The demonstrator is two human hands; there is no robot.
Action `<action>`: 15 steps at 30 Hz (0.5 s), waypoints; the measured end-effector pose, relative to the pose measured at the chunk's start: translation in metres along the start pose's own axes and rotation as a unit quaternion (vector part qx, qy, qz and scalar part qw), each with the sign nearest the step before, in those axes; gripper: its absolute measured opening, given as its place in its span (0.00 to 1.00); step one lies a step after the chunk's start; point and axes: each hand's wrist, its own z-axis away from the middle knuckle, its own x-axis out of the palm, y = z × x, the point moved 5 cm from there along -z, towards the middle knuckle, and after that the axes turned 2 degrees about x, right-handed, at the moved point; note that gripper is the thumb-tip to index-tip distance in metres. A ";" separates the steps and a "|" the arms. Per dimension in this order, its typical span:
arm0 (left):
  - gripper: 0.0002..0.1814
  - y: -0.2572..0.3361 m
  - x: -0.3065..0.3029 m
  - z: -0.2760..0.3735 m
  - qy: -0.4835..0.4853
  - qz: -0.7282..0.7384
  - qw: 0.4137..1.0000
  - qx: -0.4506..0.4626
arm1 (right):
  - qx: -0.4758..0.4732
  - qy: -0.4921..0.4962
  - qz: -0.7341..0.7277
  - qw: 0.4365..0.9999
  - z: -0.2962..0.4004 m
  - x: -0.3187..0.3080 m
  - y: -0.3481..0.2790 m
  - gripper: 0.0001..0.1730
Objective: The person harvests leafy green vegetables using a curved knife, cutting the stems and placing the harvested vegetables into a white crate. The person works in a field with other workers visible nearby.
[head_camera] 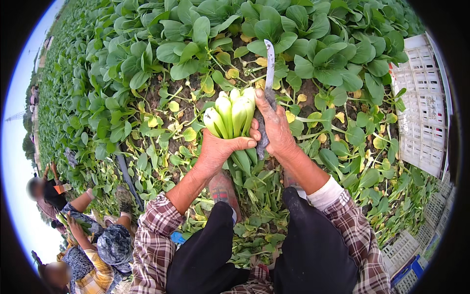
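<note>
My left hand [219, 149] is wrapped around a bunch of leafy greens [232, 115], resembling bok choy. Their pale cut stem ends point away from me, and their dark leaves hang down below my thumb. In my right hand [277, 126] is a harvest knife [270, 68] with a worn, slightly hooked blade pointing up and away. Its grey wrapped handle [262, 141] rests across my palm. The fingers of my right hand sit close against the right side of the bunch; whether they touch it, I cannot tell.
Standing greens [205, 40] fill the ground ahead. Cut leaves [253, 220] litter the soil around my shoes [224, 191]. A white plastic crate [422, 106] stands at right, with more crates [402, 250] behind it. Co-workers, one in a patterned hat [115, 244], crouch at left near a dark strip [128, 180].
</note>
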 end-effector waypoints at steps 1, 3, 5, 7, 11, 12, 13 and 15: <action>0.26 0.004 -0.001 -0.006 -0.003 0.025 1.000 -0.019 | 0.026 0.010 0.028 0.999 -0.004 -0.004 -0.001 0.29; 0.23 0.002 -0.039 -0.017 0.079 -0.173 0.981 -0.038 | 0.080 0.026 0.085 0.993 -0.011 -0.016 -0.003 0.29; 0.24 0.023 -0.062 -0.017 0.056 -0.361 0.929 -0.066 | 0.007 0.001 0.287 0.958 -0.026 -0.024 -0.009 0.25; 0.26 0.044 -0.067 -0.014 0.030 -0.520 0.854 -0.013 | -0.060 0.004 0.479 0.876 -0.046 -0.036 -0.002 0.21; 0.23 0.069 -0.085 -0.020 -0.026 -0.745 0.664 0.066 | -0.127 -0.010 0.613 0.780 -0.082 -0.002 0.006 0.18; 0.22 0.067 -0.084 -0.033 -0.042 -0.766 0.631 0.113 | -0.138 0.007 0.625 0.768 -0.096 -0.007 0.003 0.18; 0.20 0.070 -0.088 -0.039 -0.051 -0.792 0.589 0.151 | -0.151 0.011 0.628 0.763 -0.109 -0.001 0.002 0.18; 0.16 0.079 -0.087 -0.054 -0.076 -0.843 0.506 0.167 | -0.097 0.049 0.589 0.801 -0.135 -0.003 0.003 0.19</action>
